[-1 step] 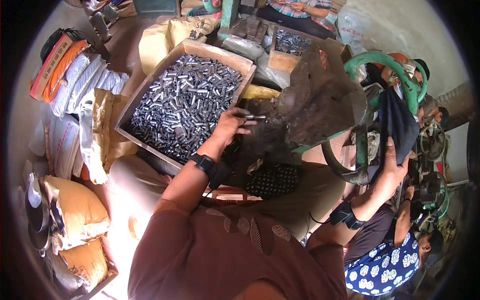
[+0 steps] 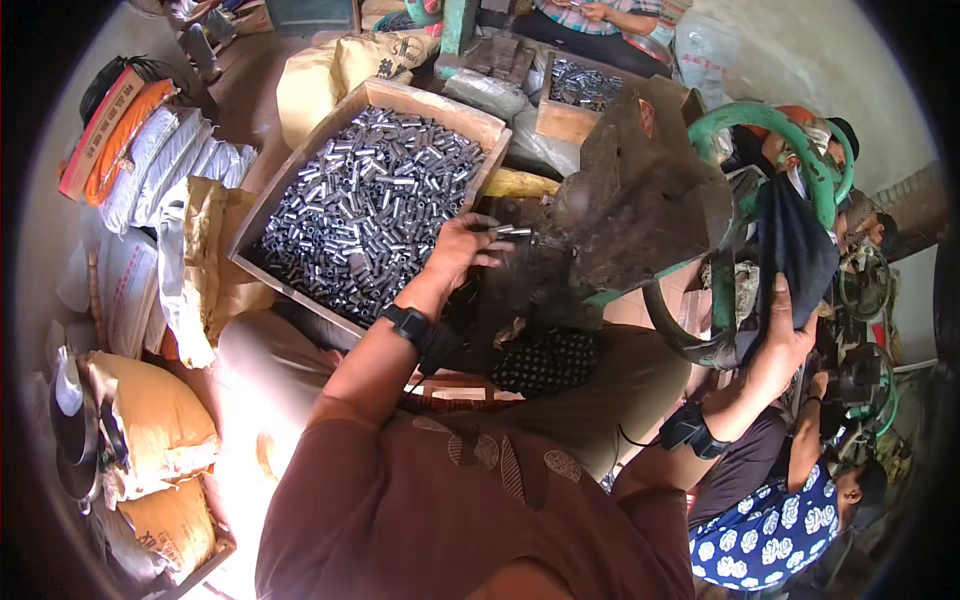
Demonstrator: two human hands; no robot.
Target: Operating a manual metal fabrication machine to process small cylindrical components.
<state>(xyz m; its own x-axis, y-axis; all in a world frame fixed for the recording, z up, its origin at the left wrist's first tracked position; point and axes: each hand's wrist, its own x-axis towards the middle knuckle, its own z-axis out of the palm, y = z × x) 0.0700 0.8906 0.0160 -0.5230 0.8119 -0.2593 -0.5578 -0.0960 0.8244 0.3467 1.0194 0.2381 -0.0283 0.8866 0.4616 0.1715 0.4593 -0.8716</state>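
My left hand (image 2: 464, 246) pinches a small shiny metal tube (image 2: 513, 231) between thumb and fingers. The tube lies sideways at the dark front of a greasy machine press (image 2: 645, 185); whether its far end touches the press, I cannot tell. Just left of that hand stands a wooden box (image 2: 262, 205) heaped with short metal tubes (image 2: 375, 205). At the right, my right hand (image 2: 788, 335) is closed on a dark cloth (image 2: 793, 250) draped over the press's green handwheel (image 2: 712, 122). The palm side of this hand is hidden.
Behind the press, a smaller wooden box (image 2: 560, 122) holds more metal pieces. Stacked sacks (image 2: 160, 165) and tan bags (image 2: 165, 415) line the left side. A co-worker in a blue floral top (image 2: 775, 540) sits close on my right; another person (image 2: 600, 20) sits at the back.
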